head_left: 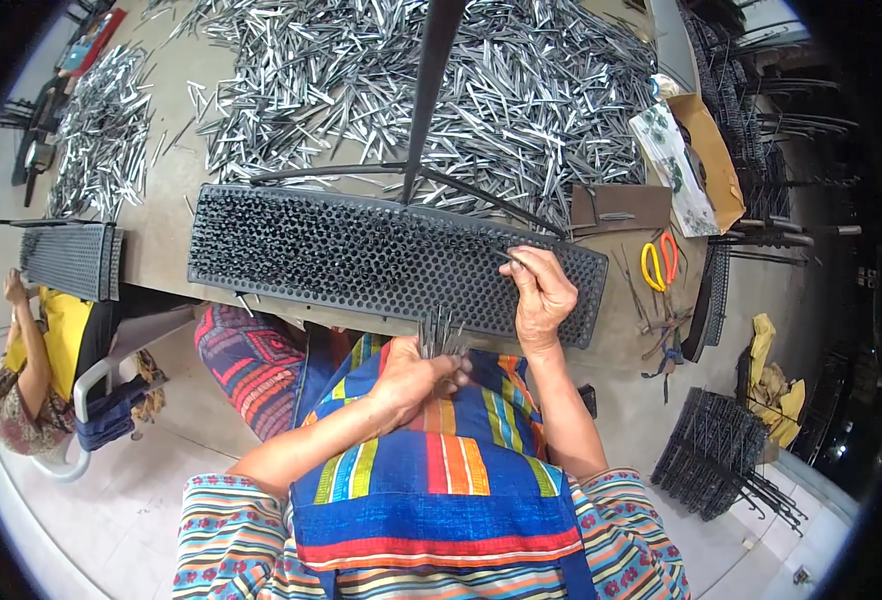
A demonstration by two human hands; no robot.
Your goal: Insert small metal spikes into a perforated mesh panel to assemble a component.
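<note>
A long black perforated tray point(291, 250) lies across the near edge of the table, many of its holes filled with thin metal pins. My right hand point(541, 295) rests on the tray's right part and pinches one pin point(510, 258) between fingertips, touching the tray. My left hand point(416, 375) sits in my lap just below the table edge, closed around a bundle of metal pins point(441, 332) that stick upward.
A large heap of loose metal pins point(441, 90) covers the far table; a smaller heap point(101, 130) lies left. Orange-handled scissors point(659, 260) lie right. A dark stand pole point(426, 90) rises mid-table. Another person point(21, 370) sits at left. Wire racks point(716, 450) stand on the floor.
</note>
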